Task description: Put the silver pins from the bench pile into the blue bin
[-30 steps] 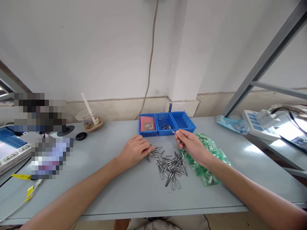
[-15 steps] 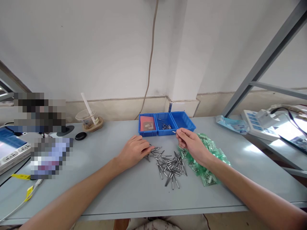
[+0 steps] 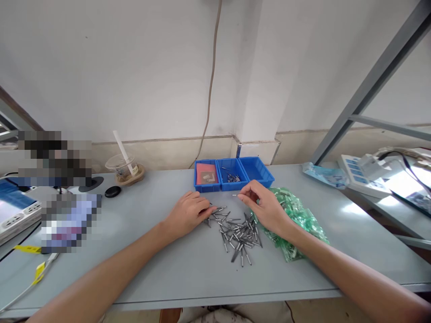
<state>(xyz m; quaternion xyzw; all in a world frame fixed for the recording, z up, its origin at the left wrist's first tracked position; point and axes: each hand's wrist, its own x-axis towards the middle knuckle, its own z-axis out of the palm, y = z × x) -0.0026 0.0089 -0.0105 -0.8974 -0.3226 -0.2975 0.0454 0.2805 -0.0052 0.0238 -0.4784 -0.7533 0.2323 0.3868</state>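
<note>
my right hand [image 3: 266, 208] hovers over the far edge of the pins [image 3: 237, 229], thumb and forefinger pinched narrow on one pin [image 3: 235, 195], whose tip sticks out to the left. my left hand [image 3: 188, 213] lies palm down on the table [image 3: 151, 264], fingers loosely curled, tips touching the left edge of the pins; i cannot tell whether they hold one. the pins lie loose in a heap between my two hands, near the middle of the table.

just right of the heap, partly under my right wrist, is a green bag [image 3: 299, 215] of small parts. beyond the hands stand three blue bins [image 3: 259, 172] in a row: the left one has a pink sheet in it, the middle one a few pins. nothing lies between the held pin and the bins.

far left is a clear cup [image 3: 123, 166] with a white stick in it, and a black puck [image 3: 112, 191] beside it. a power strip [image 3: 20, 215] sits at the left edge, with yellow tags [image 3: 28, 248] on a cord near it. far right are a blue packet [image 3: 319, 172] and another strip [image 3: 355, 172]. a cable [image 3: 210, 89] runs down the wall.

any writing is too small or blurred to read.
</note>
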